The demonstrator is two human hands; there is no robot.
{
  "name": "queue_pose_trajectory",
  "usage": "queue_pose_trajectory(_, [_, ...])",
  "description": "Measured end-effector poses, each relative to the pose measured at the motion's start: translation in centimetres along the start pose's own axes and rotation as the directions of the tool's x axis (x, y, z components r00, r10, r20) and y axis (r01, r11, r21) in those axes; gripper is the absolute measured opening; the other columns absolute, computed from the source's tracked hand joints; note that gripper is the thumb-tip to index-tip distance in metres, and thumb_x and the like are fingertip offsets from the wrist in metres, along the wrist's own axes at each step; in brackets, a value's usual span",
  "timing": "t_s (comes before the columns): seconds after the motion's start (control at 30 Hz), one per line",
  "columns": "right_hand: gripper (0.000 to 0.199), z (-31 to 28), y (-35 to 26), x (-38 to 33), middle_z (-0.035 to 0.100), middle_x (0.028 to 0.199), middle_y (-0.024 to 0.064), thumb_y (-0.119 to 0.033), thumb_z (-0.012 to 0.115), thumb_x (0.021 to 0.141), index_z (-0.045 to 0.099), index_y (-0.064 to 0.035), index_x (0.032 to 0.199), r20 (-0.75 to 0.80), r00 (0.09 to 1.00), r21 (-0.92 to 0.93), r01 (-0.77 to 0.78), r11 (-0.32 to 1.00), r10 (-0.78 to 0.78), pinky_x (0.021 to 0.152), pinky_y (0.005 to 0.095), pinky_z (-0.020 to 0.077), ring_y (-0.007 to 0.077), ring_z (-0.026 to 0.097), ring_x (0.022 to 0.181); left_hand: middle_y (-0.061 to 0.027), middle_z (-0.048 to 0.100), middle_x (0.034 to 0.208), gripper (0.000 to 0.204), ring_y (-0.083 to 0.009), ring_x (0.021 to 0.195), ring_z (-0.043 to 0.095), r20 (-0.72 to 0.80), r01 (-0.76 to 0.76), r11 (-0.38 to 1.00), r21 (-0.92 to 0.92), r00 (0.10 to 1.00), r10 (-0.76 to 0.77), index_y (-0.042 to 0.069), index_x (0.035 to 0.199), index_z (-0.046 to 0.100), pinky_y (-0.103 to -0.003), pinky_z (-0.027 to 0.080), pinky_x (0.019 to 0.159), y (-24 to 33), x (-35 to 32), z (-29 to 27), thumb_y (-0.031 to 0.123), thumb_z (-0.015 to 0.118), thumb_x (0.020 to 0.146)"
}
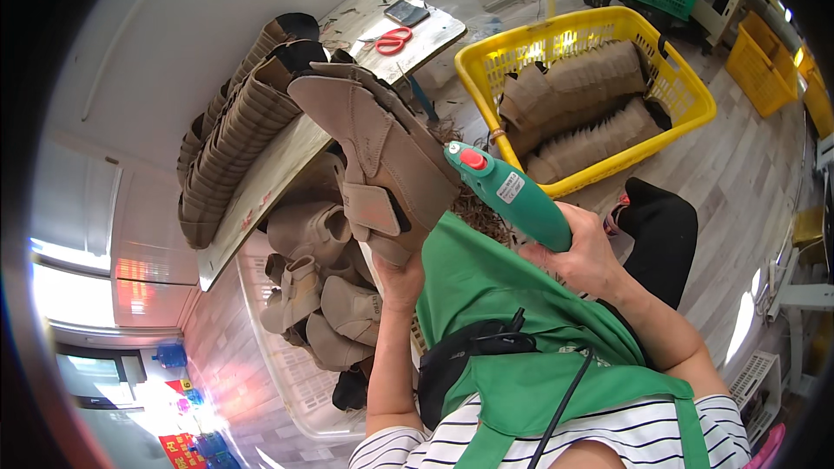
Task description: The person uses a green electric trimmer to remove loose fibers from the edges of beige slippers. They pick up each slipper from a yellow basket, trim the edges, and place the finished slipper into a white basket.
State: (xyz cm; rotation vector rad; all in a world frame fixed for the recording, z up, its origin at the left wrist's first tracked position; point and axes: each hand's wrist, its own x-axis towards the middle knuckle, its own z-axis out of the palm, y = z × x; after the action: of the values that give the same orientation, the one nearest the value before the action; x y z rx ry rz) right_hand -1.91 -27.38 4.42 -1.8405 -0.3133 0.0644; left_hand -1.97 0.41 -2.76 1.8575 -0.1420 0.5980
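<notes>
My left hand (400,281) is closed around the lower end of a taupe shoe upper (369,139) with a strap flap, raised in front of me. More layers of the same material show along its right side; I cannot tell how many pieces I hold. Wrapped in my right hand (589,254) is a green handheld power tool (512,198) with a red button. Its tip is close to the right edge of the shoe upper; whether they touch is unclear. A green apron (486,274) covers my lap beneath both hands.
At left, stacked shoe uppers (239,130) line a worktable (269,169) bearing red-handled scissors (393,41) and a phone (407,12). Loose uppers (347,308) fill a white basket (278,365) below. A yellow basket (599,178) with stacked uppers stands at right. Brown scraps (476,213) lie beyond my lap.
</notes>
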Motion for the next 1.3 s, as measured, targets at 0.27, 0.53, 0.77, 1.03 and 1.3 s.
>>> queue_pose_trajectory(0.27, [0.041,0.2,-1.4,1.5,0.068,0.095,0.0153,-0.019,0.081,0.076,0.063,0.0036,0.106,0.003,0.997,0.132,-0.082,0.988,0.082,0.079,0.0338,0.0502,0.0214,0.065,0.085,-0.0139,0.069,0.105,0.03,-0.0291,0.098,0.067,0.105,-0.272,0.913,0.304,0.962,0.252,0.0,0.103,0.068,-0.037,0.05,0.086,-1.8,-0.9,-0.3,-0.006,0.066,0.074])
queue_pose_trajectory(0.53, [0.026,1.0,-1.4,3.8,0.06,0.081,-0.0001,-0.009,0.08,0.079,0.061,-0.0012,0.095,0.028,0.988,0.188,-0.155,0.97,0.152,0.068,0.0255,0.0479,0.0079,0.056,0.075,-0.0197,0.064,0.112,0.033,-0.0431,0.106,0.059,0.192,-0.325,0.824,0.465,0.945,0.264,-0.001,0.105,0.066,-0.045,0.047,0.092,-0.6,-1.3,-0.8,-0.007,0.063,0.072])
queue_pose_trajectory(0.77, [0.031,-0.3,-0.3,5.4,0.064,0.079,0.0032,-0.018,0.081,0.078,0.063,0.0009,0.095,-0.025,0.984,0.247,-0.162,0.955,0.174,0.067,0.0274,0.0487,0.0095,0.057,0.071,-0.0201,0.056,0.124,0.036,-0.0377,0.114,0.055,-0.133,-0.155,0.87,0.468,0.961,0.243,-0.005,0.111,0.064,-0.041,0.043,0.096,1.8,-1.0,-1.2,-0.006,0.066,0.075])
queue_pose_trajectory(1.03, [0.029,-4.3,4.9,3.1,0.061,0.076,0.0028,-0.015,0.078,0.079,0.061,0.0005,0.097,-0.117,0.949,0.153,-0.274,0.95,0.292,0.061,0.025,0.0478,0.009,0.058,0.065,-0.0208,0.069,0.107,0.026,-0.0334,0.093,0.065,-0.443,0.303,0.658,0.69,0.895,0.051,-0.008,0.105,0.066,-0.04,0.048,0.085,1.5,-0.4,-16.6,0.008,0.068,0.086])
queue_pose_trajectory(1.3, [0.029,-4.6,6.0,1.7,0.062,0.08,0.0025,-0.01,0.078,0.075,0.062,0.001,0.096,-0.086,0.985,-0.067,-0.156,0.985,0.15,0.067,0.0271,0.0479,0.0117,0.059,0.072,-0.0132,0.066,0.111,0.041,-0.0247,0.098,0.064,-0.688,0.078,0.945,-0.319,0.666,-0.287,-0.01,0.116,0.06,-0.039,0.052,0.085,6.9,2.1,-21.5,0.022,0.067,0.091])
